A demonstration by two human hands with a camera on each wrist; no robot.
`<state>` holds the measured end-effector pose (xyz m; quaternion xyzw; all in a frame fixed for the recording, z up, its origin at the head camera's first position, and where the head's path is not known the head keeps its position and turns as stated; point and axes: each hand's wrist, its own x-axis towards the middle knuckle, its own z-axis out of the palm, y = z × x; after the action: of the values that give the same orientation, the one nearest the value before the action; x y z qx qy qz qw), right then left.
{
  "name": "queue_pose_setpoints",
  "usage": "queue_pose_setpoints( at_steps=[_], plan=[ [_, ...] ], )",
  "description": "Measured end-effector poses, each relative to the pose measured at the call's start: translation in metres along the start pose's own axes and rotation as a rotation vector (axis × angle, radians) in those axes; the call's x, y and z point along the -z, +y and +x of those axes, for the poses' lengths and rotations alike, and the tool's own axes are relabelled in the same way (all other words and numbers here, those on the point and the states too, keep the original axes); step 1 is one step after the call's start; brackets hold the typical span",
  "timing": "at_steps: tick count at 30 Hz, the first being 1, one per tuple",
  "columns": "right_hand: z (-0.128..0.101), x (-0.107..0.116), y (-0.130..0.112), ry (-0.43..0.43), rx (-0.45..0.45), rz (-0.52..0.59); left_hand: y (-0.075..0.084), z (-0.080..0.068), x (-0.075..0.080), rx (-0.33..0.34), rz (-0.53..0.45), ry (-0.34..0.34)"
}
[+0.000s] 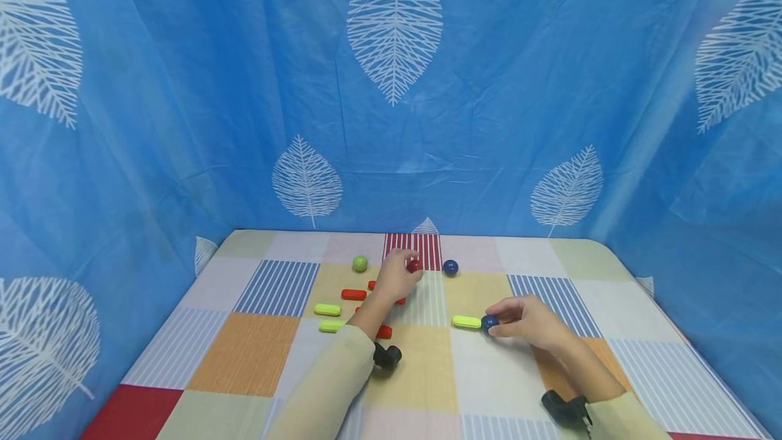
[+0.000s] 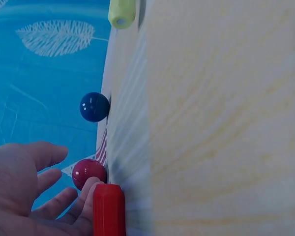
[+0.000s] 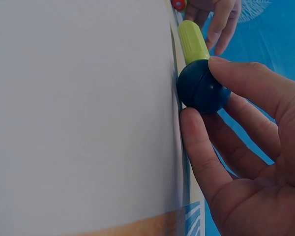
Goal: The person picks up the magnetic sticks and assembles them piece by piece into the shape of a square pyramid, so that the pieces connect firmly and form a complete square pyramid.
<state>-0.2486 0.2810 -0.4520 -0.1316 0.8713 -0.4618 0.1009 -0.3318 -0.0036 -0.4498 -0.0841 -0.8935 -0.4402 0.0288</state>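
Note:
At the right of the table my right hand [image 1: 536, 322] pinches a dark blue ball [image 3: 201, 87] between thumb and fingertips. A yellow-green stick [image 1: 466, 322] lies end-on against this ball, pointing left. Farther back, near the middle, my left hand [image 1: 397, 278] reaches to a red ball [image 2: 88, 173]. Its fingers are loosely spread around the ball, and in the left wrist view the thumb stands apart from it. A red stick [image 2: 109, 210] shows close to these fingers. My left hand and forearm partly cover several red sticks.
A second blue ball [image 1: 450, 267] rests right of the red one, a green ball [image 1: 360, 263] to its left. Left of my left forearm lie red sticks [image 1: 354, 295] and two yellow-green sticks [image 1: 327, 309]. A blue leaf-print curtain [image 1: 489, 87] surrounds the table's back and sides.

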Motion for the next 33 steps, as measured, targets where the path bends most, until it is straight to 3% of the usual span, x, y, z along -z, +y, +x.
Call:
queue_pose_setpoints(
  at_steps=[8, 24, 33],
  plan=[
    [0.002, 0.001, -0.001, -0.003, -0.004, -0.014, -0.003, 0.005, -0.001, 0.048, 0.000, -0.018],
    [0.004, 0.001, 0.001, -0.009, 0.019, -0.004, -0.002, 0.008, -0.006, 0.076, 0.017, -0.084],
    [0.004, 0.001, 0.001, -0.016, -0.015, -0.010, -0.003, 0.014, -0.016, -0.025, 0.049, -0.095]
  ],
)
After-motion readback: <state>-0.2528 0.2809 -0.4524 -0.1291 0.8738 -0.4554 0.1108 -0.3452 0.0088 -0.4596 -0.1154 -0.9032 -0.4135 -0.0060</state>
